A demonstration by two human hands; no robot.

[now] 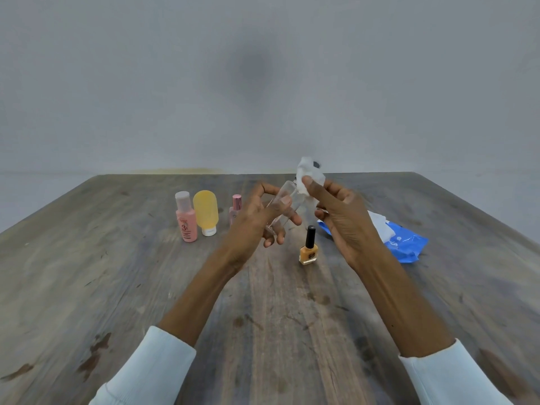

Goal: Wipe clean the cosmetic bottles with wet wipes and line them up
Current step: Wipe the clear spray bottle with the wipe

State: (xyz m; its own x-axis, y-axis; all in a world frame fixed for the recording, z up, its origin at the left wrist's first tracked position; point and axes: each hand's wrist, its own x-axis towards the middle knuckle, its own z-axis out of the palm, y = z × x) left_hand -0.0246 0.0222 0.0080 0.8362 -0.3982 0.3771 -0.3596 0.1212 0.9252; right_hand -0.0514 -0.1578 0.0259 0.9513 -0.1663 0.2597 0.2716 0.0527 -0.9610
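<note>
Pink plastic leads off on the left: a pink bottle [186,217] stands upright on the wooden table [87,273], a yellow tube [206,213] on its cap just beside it, and a small pink spray bottle [235,209] next along, partly hidden behind the hand. These three stand side by side in a row, which reads as the finished line, parked clear of the working space. Moving in, the left hand [257,220] has its fingers curled round a clear bottle [282,206], lifted off the table and tilted toward the other hand, likely so its upper end is offered up for cleaning. Over to the right hand [339,217], thumb and fingers pinching a white wipe [309,173] bunched against the top of that clear bottle; a dark bit showing in the wipe may be its cap, hard to say. Below, a nail polish bottle [308,249] stands alone, seemingly waiting its turn. Far right, the blue wipes pack [406,244] lies flat with a sheet poking out, near that wiping hand for an easy grab.
</note>
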